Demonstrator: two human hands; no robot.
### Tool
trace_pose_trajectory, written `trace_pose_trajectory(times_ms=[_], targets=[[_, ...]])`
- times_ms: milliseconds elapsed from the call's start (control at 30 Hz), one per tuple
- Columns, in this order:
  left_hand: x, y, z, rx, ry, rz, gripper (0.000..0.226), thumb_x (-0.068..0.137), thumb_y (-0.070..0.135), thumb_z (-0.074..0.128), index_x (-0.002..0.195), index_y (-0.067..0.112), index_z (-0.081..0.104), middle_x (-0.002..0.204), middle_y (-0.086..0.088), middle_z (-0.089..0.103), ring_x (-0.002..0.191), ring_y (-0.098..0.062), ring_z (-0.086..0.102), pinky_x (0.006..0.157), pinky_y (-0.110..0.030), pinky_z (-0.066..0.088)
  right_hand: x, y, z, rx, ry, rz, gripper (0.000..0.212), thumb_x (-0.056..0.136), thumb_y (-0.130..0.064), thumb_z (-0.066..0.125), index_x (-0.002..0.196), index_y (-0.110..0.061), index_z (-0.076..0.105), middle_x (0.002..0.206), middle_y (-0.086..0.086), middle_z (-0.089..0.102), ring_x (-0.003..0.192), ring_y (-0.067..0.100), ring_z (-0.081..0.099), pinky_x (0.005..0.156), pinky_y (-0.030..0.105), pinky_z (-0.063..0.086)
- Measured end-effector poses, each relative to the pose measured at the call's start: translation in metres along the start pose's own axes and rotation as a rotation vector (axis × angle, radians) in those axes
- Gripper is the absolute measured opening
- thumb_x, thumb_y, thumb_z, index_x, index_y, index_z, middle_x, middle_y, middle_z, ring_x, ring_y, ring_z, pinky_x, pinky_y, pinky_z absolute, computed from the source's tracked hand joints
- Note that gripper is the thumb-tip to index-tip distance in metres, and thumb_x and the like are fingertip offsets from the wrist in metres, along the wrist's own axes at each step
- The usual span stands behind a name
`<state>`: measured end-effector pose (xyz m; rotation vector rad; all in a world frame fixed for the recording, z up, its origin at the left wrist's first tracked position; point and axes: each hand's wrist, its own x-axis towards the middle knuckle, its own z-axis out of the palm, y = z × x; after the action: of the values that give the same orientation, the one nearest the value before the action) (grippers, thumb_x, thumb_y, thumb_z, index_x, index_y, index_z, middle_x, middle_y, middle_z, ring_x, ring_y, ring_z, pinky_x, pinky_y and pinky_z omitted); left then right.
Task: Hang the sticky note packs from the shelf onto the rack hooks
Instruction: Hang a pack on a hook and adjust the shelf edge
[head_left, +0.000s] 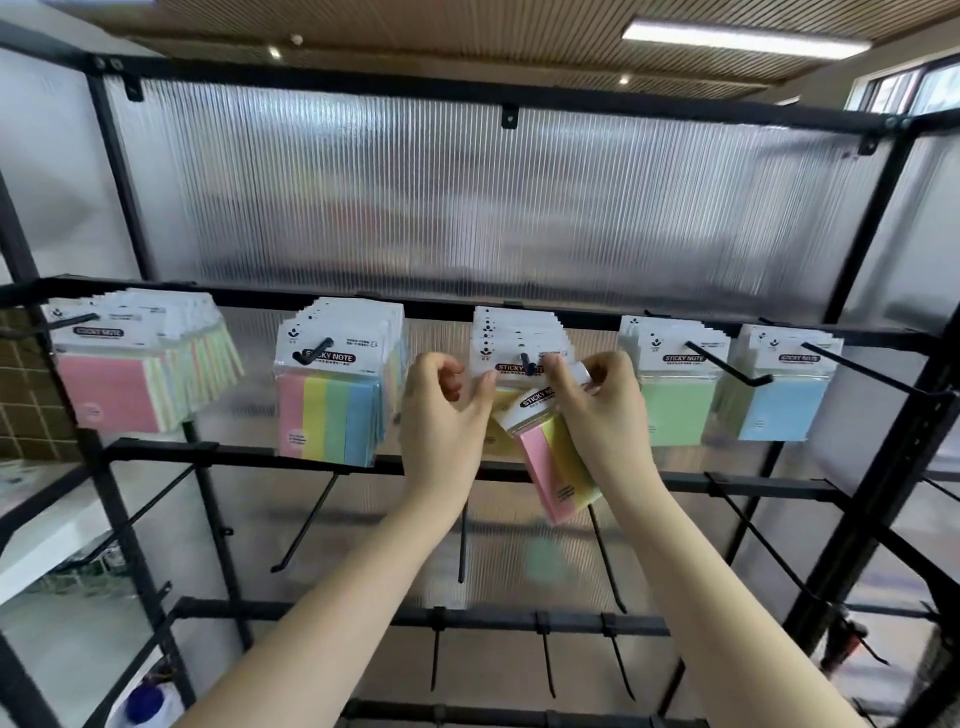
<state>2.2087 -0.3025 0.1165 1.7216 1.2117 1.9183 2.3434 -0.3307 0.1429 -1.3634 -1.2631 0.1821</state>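
My right hand (597, 395) grips a pink-and-yellow sticky note pack (558, 462) by its white header, tilted, just below the tip of the middle hook (529, 362). A stack of packs (511, 338) hangs on that hook behind my hands. My left hand (447, 410) is beside the hook, and its thumb and fingertips pinch the edge of the hanging front pack. Other hooks hold stacks: pink (119, 384), multicolour stripes (332, 410), green (675, 410) and blue (779, 405).
The black metal rack (249, 452) has a ribbed translucent back panel. Bare hooks (306, 519) jut out from the lower rails. A white shelf (47, 545) lies at the left, and a blue-capped bottle (145, 701) sits near the bottom left.
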Motion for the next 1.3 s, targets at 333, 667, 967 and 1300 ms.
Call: trace_pose_trajectory(times_ms=[333, 667, 967, 1300], targets=[[0.015, -0.017, 0.014, 0.048, -0.07, -0.119, 0.034, 0.085, 0.045, 0.064, 0.09, 0.016, 0.046, 0.076, 0.012, 0.052, 0.068, 0.001, 0.052, 0.051, -0.009, 0.038, 0.007, 0.018, 0.017, -0.045, -0.062, 0.122, 0.044, 0.087, -0.055, 0.056, 0.098, -0.013, 0.049, 0.081, -0.006, 0.058, 0.073, 0.013, 0.058, 0.063, 0.03, 0.043], [-0.028, -0.019, -0.019, -0.162, -0.205, -0.178, 0.037, 0.092, 0.047, 0.038, 0.074, 0.019, 0.051, 0.056, 0.007, 0.052, 0.051, 0.0, 0.048, 0.053, -0.018, 0.04, -0.052, 0.008, 0.035, 0.313, 0.269, 0.048, 0.013, 0.099, -0.029, 0.05, 0.089, -0.021, 0.048, 0.081, -0.012, 0.051, 0.069, -0.012, 0.049, 0.066, 0.005, 0.037], [-0.024, -0.004, -0.136, -0.291, -0.207, 0.103, 0.021, 0.091, 0.054, 0.048, 0.088, 0.04, 0.063, 0.07, 0.018, 0.063, 0.065, 0.002, 0.059, 0.061, -0.014, 0.045, -0.113, -0.067, 0.103, 0.433, 0.145, -0.153, 0.018, 0.095, -0.027, 0.048, 0.079, -0.023, 0.042, 0.071, -0.027, 0.052, 0.061, -0.007, 0.045, 0.059, 0.005, 0.036], [0.046, -0.044, -0.271, -0.239, 0.029, 0.0, 0.02, 0.086, 0.036, 0.052, 0.083, 0.02, 0.063, 0.072, 0.016, 0.067, 0.067, 0.004, 0.061, 0.06, -0.01, 0.044, -0.135, -0.158, 0.224, 0.501, -0.252, -0.248, 0.016, 0.089, -0.02, 0.066, 0.084, -0.019, 0.051, 0.076, -0.023, 0.061, 0.068, -0.004, 0.056, 0.061, 0.008, 0.04]])
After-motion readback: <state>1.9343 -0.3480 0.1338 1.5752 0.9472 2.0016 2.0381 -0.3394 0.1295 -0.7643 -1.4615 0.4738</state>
